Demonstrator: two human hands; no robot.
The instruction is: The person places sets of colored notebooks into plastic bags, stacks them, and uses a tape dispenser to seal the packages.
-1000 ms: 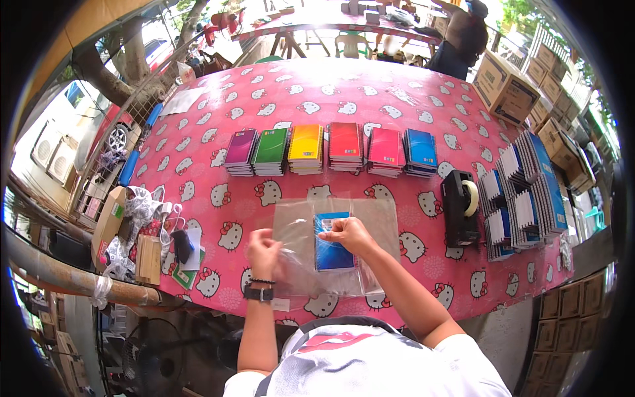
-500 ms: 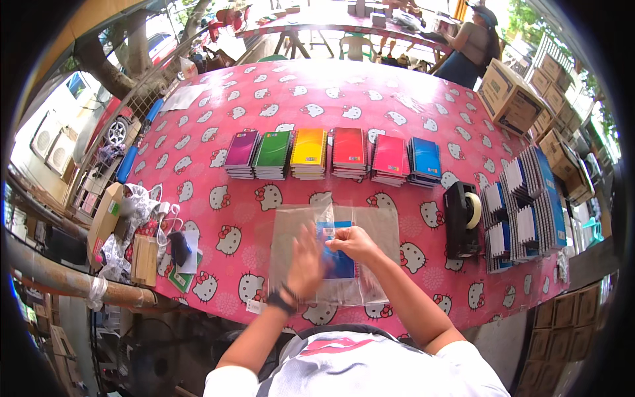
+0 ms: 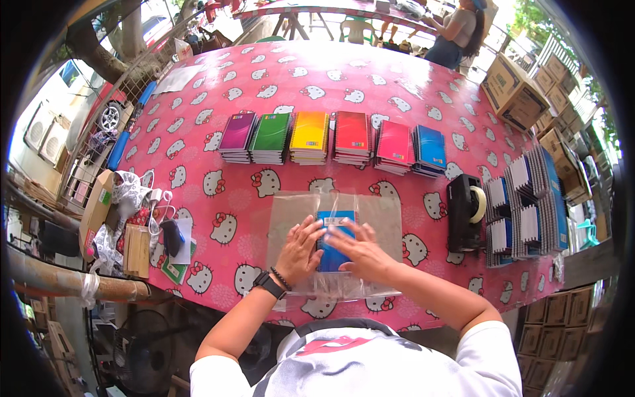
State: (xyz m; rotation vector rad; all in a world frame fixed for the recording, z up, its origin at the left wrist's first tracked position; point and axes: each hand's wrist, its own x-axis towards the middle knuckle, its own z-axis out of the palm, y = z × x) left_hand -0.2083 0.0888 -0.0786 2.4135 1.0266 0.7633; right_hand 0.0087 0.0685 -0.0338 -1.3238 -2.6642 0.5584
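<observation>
In front of me a blue notebook (image 3: 329, 263) lies on a clear plastic sheet (image 3: 386, 221) with a greyish cast, and plastic film covers part of its cover. A small white barcode label (image 3: 331, 221) shows near its top. My left hand (image 3: 301, 249) rests with fingers stretched out along the notebook's left edge. Over the cover, my right hand (image 3: 360, 250) is spread flat and slightly blurred by motion. Neither hand grips anything. Beyond them stands a row of notebook stacks: purple (image 3: 237, 132), green (image 3: 270, 132), yellow (image 3: 309, 130), red (image 3: 352, 130), pink (image 3: 395, 141) and blue (image 3: 430, 147).
A black tape dispenser (image 3: 463, 215) is to the right, beside piled spiral notebooks (image 3: 529, 198). Cartons (image 3: 514, 91) stand at the far right. At left are a wooden block (image 3: 137, 250), a dark handheld device (image 3: 173, 238) and crumpled plastic. Another person (image 3: 455, 36) stands beyond the table.
My right hand has gone from a closed pinch over the notebook to spread fingers. My left hand, blurred before, now lies stretched at the notebook's left side. The view has shifted slightly.
</observation>
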